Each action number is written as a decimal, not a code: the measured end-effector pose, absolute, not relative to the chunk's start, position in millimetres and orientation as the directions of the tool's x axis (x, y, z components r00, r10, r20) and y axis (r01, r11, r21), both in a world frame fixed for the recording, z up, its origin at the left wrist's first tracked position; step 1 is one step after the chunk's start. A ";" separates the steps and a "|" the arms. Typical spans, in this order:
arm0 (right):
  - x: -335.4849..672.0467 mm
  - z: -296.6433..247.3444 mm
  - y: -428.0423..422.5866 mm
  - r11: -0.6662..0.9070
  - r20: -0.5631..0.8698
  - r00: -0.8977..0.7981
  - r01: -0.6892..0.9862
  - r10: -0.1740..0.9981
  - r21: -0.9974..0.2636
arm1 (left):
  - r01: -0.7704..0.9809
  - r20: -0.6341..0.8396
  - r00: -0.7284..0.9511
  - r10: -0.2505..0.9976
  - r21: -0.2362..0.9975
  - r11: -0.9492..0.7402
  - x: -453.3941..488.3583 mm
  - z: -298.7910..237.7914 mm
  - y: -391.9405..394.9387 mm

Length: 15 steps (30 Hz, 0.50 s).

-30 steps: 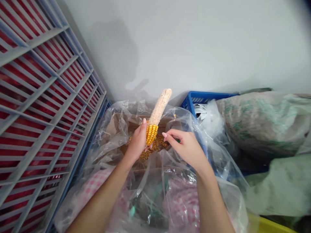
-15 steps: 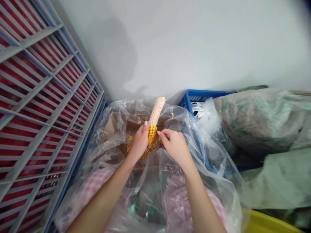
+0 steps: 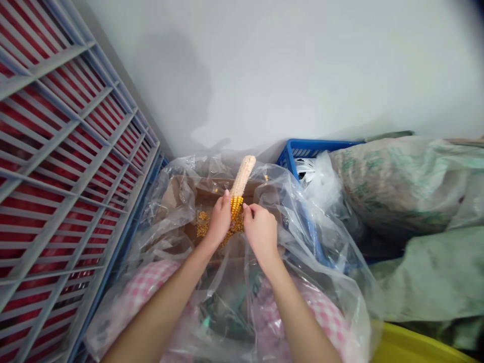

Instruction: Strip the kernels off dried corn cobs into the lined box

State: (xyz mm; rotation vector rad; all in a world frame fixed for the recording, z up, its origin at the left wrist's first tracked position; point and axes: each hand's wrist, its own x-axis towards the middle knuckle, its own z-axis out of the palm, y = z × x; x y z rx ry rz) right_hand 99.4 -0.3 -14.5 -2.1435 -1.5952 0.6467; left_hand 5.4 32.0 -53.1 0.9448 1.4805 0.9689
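My left hand [image 3: 218, 223] grips the lower end of a corn cob [image 3: 240, 184] and holds it upright. Its top is stripped pale; a band of yellow kernels is left just above my fingers. My right hand [image 3: 259, 230] is closed against the same kerneled band from the right, thumb on the kernels. Below both hands, loose yellow kernels [image 3: 203, 230] lie in a brown cardboard box [image 3: 180, 191] lined by a clear plastic bag [image 3: 298, 222].
A red and grey slatted crate wall [image 3: 64, 166] rises at the left. A blue plastic basket [image 3: 302, 149] stands behind the box. Greenish woven sacks [image 3: 408, 186] pile up at the right, above a yellow bin edge [image 3: 408, 348]. A white wall lies ahead.
My right hand has moved left from beside the cob and closed onto its kerneled part. The cob has sunk lower toward the box.
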 end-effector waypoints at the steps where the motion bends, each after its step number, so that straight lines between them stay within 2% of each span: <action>1: 98.3 -16.7 0.3 -0.282 -0.135 0.250 0.778 0.959 -0.561 | 0.040 -0.354 -0.105 0.929 0.932 0.360 6.0 -53.2 32.5; 5: 89.1 -24.4 1.7 -0.297 -0.122 0.281 0.753 0.952 -0.587 | -0.083 -0.402 -0.060 0.914 0.914 0.397 9.9 -50.7 36.0; 8: 81.4 -27.3 2.5 -0.298 -0.108 0.294 0.744 0.950 -0.598 | -0.153 -0.381 -0.086 0.920 0.918 0.366 11.2 -48.6 39.5; 12: 85.5 -24.0 5.8 -0.261 -0.114 0.239 0.793 0.964 -0.551 | -0.138 -0.418 -0.025 0.908 0.901 0.411 5.8 -44.5 41.4; 15: 103.1 -13.6 9.1 -0.161 -0.119 0.115 0.823 0.986 -0.544 | -0.103 -0.473 0.065 0.879 0.873 0.477 -1.2 -35.7 40.2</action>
